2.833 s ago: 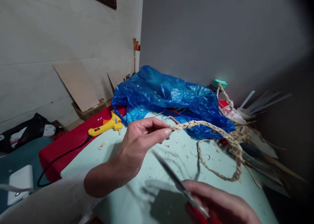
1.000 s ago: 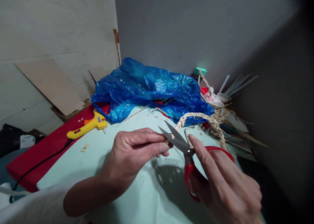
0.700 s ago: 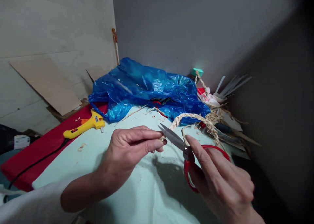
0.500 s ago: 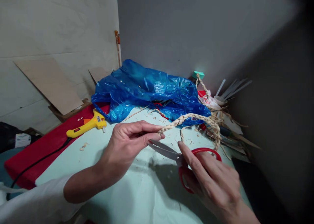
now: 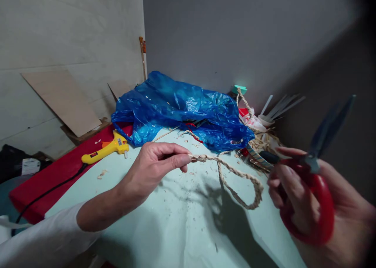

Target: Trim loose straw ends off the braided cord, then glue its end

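Pinched between the thumb and fingers of my left hand (image 5: pixel 158 168) is the end of a pale braided cord (image 5: pixel 235 167). The cord runs out to the right, loops round and comes back under itself, hanging over the pale green tabletop (image 5: pixel 176 229). My right hand (image 5: pixel 317 201) is wrapped round a pair of red-handled scissors (image 5: pixel 313 182) at the far right. Their blades point upward, apart from the cord and blurred by motion.
A yellow glue gun (image 5: pixel 104 148) lies at the left on a red surface (image 5: pixel 58 178), its black cable trailing down. Behind is a crumpled blue plastic bag (image 5: pixel 182 99). White sticks (image 5: pixel 282 107) and dry fibre strips (image 5: pixel 261 142) sit at the right.
My right hand has drawn the scissors away from my left fingers, rightward, and turned the blades up. The braided cord has dropped into a lower loop; my left hand stays nearly in place.
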`<state>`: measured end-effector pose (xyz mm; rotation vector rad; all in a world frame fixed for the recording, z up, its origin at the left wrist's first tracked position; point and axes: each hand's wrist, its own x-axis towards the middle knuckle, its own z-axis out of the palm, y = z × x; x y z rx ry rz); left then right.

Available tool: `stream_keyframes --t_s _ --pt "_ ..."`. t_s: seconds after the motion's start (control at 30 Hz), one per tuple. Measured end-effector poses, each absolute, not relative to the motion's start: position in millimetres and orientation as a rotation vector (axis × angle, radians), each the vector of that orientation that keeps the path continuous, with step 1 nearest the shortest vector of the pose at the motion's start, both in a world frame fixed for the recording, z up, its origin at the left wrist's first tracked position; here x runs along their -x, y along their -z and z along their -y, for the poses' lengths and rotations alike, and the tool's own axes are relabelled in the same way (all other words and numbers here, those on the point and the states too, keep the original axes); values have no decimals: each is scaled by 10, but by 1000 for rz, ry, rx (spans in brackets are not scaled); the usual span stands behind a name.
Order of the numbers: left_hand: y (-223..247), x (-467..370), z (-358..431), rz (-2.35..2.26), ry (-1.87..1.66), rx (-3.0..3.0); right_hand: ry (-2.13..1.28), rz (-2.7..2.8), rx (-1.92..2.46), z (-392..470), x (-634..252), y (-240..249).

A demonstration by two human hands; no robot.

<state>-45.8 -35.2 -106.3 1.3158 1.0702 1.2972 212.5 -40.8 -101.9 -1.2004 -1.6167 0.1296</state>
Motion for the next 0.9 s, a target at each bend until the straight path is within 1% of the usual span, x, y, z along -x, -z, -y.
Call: stream_keyframes --t_s 0.1,0.17,0.23,0.3,0.47,0.67,0.9 --pt "1055 469 351 -1095 -1296 -1366 -654 1386 1260 353 -2111 965" --pt "1048 475 350 -1113 -1284 -1380 -961 1426 1205 331 -2081 963" --pt "1039 481 348 -1134 -1268 -1395 -1152 1480 1149 328 -2045 982" --pt "1025 483 347 -1169 -1235 -1415 -1225 1505 1116 334 -2014 1009" --pt "985 467 342 -1219 -1206 -1367 -1252 1447 1119 292 -2008 1062" --pt "983 532 287 -1030 -1133 -1263 -1315 1384 1034 230 -2048 1071" --pt "939 637 187 -1034 -1006 -1579 -1423 1416 1065 259 -2009 1168"
